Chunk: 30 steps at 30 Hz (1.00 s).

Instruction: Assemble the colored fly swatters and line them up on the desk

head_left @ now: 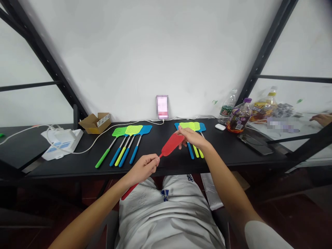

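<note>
A red plastic fly swatter [171, 144] lies across my view above the table's front edge, its mesh head up and to the right and its red handle running down to the lower left. My left hand [142, 169] closes around the thin neck just below the head. My right hand [192, 137] grips the far end of the mesh head. Behind that hand stands a group of swatters with blue and lime handles [190, 150], their heads partly hidden. Further left lies a second fanned row of swatters [127, 145], with green, lime and blue heads.
The black table holds a white power strip [62, 143] with cables, a cardboard box [95, 123], a propped phone with a blurred screen [162, 107], bottles [239, 116] and a dark phone [254, 144]. A co-worker's hand [321, 119] reaches in at the far right. Black shelf posts stand at both sides.
</note>
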### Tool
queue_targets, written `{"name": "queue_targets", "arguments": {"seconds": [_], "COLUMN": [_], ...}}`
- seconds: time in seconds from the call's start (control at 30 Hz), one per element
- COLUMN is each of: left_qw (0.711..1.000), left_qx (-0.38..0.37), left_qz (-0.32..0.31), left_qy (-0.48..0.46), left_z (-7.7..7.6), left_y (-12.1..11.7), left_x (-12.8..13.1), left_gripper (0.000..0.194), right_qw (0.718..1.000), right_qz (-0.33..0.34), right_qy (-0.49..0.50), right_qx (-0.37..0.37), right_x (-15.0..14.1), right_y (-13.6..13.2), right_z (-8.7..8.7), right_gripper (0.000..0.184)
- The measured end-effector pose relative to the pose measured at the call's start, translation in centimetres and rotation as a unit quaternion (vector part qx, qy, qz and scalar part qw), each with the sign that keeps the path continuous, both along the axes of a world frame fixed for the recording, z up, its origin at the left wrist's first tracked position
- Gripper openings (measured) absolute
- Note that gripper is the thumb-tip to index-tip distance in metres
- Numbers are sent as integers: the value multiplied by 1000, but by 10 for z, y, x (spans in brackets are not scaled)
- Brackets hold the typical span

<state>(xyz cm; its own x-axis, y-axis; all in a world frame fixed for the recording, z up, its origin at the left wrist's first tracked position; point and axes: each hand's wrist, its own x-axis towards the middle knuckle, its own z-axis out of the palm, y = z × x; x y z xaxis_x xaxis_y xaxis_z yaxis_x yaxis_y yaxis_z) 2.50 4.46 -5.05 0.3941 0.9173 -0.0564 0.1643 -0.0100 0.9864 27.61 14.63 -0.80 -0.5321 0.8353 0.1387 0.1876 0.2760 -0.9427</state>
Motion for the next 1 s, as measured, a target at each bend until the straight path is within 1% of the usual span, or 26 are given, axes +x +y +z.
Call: {"name": "queue_targets", "arguments": {"seconds": [0.03,0.07,0.13,0.17,0.27,0.37,0.47,0.57,0.67,0.73,0.83,0.87,0.93,0.97,1.0], "left_qw": [1000,1000,999,998,996,997,997,998,999,999,999,999,998,998,997], "left_qx": [8,18,42,54,72,64,52,20,-12,-23,-31,-32,-31,-30,-28], "left_qz": [-4,-7,-9,-10,-10,-8,-3,7,15,19,24,26,30,31,31], "left_qy": [5,12,28,36,49,52,56,55,34,16,-11,-21,-43,-55,-64], "left_z": [1,1,2,1,-1,-2,2,6,8,8,7,7,6,5,4], "left_y": [-1,-1,-2,-1,0,0,-1,-3,-2,-1,0,0,2,2,3], "left_x": [1,1,2,2,2,2,2,3,2,2,0,0,-1,-2,-3], "left_gripper": [37,38,38,38,38,39,39,38,37,37,35,35,35,35,35], "right_qw": [1000,999,997,996,992,989,985,978,967,963,969,971,974,975,976], "right_qz": [7,17,42,57,93,99,102,119,134,128,81,62,31,19,7], "right_qy": [18,32,51,58,78,100,121,133,145,150,127,113,87,76,64], "right_qx": [5,14,29,33,41,54,69,111,160,182,198,201,209,210,208], "right_x": [1,1,3,4,7,9,10,12,14,14,11,10,7,7,6], "right_y": [-2,-3,-4,-4,-1,2,1,0,2,3,4,3,4,4,6], "right_z": [2,3,5,5,3,1,1,4,7,8,6,6,3,1,-1], "right_gripper": [54,49,34,29,33,33,25,12,10,14,25,25,17,22,32]}}
